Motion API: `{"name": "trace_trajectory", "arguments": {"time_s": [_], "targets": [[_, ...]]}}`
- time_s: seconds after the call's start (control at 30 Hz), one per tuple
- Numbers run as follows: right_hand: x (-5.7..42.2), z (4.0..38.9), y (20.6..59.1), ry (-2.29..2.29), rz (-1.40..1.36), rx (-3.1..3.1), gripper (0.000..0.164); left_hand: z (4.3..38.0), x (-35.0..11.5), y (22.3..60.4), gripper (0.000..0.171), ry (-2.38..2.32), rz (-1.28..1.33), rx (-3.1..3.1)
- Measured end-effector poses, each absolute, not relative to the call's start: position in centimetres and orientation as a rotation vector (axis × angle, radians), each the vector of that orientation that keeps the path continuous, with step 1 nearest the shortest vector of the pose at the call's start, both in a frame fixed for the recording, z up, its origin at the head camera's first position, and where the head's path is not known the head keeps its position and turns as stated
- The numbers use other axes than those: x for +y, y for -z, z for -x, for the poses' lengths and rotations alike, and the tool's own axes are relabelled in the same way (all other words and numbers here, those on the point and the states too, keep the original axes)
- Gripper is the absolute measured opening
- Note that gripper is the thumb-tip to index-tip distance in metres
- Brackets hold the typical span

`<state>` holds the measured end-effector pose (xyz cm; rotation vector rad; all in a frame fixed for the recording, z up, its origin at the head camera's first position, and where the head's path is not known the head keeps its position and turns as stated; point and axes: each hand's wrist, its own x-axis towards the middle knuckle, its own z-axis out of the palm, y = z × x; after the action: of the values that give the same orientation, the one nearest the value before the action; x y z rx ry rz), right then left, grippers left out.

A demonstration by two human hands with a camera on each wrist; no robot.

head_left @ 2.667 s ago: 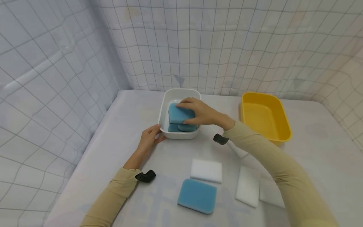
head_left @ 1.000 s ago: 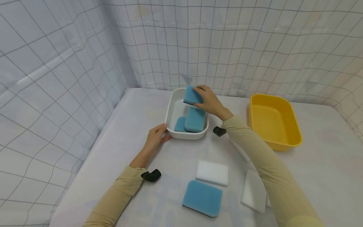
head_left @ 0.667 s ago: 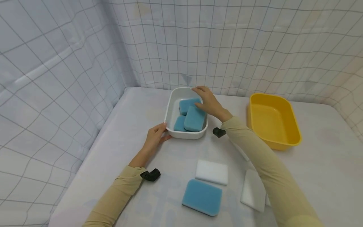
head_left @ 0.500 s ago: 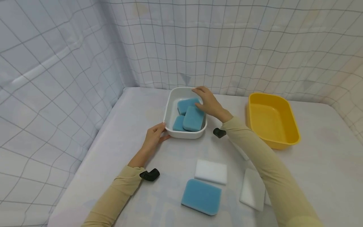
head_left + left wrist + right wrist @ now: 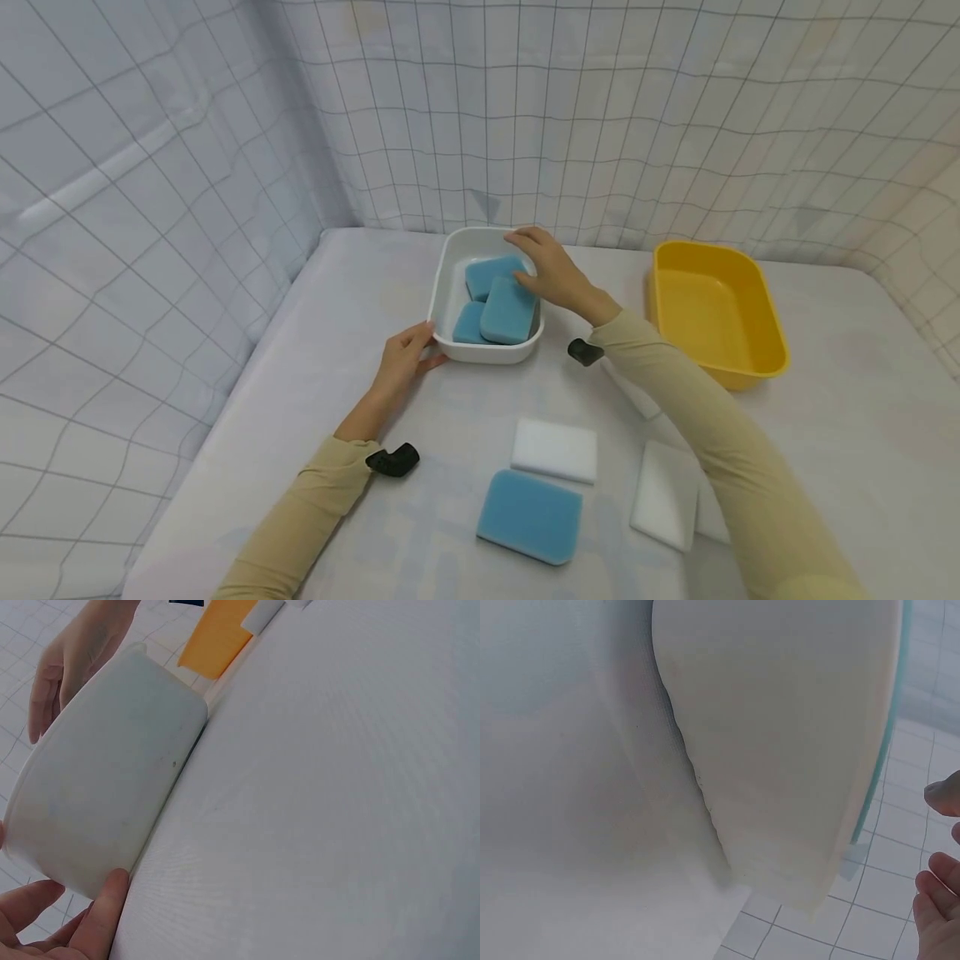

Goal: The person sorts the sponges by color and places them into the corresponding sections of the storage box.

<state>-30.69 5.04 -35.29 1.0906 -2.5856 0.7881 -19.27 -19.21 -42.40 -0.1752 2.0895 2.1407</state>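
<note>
A white tub (image 5: 487, 353) stands at the back middle of the table, with three blue sponges (image 5: 508, 310) visible inside. One sponge lies at the back, and another leans over a third at the front. My left hand (image 5: 402, 358) holds the tub's near left corner, one fingertip at the rim and others against the outer wall, as the left wrist view shows. Over the tub's right rim hovers my right hand (image 5: 551, 271), thumb and fingers apart around nothing. Its fingertips (image 5: 941, 889) show beyond the tub wall in the right wrist view.
A yellow tub (image 5: 716, 317) stands to the right with nothing visible in it. Nearer me lie a blue sponge (image 5: 529, 517), a white sponge (image 5: 555, 450) and another white sponge (image 5: 664, 494). More white pieces are partly covered by the right sleeve. Gridded cloth walls (image 5: 480, 125) surround the table.
My right hand lifted a blue sponge, set it down at the back of the white tub and let go. It now stays over the rim. My left hand has kept its hold.
</note>
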Motion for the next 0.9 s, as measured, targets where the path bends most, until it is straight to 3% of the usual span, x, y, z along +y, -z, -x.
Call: {"name": "trace_trajectory", "arguments": {"time_s": [0.9], "targets": [[6.9,24.9,35.5,-0.814,-1.387,-2.429,0.048,19.4,-19.2,42.2,0.049,-2.142,0.194,2.077]]}}
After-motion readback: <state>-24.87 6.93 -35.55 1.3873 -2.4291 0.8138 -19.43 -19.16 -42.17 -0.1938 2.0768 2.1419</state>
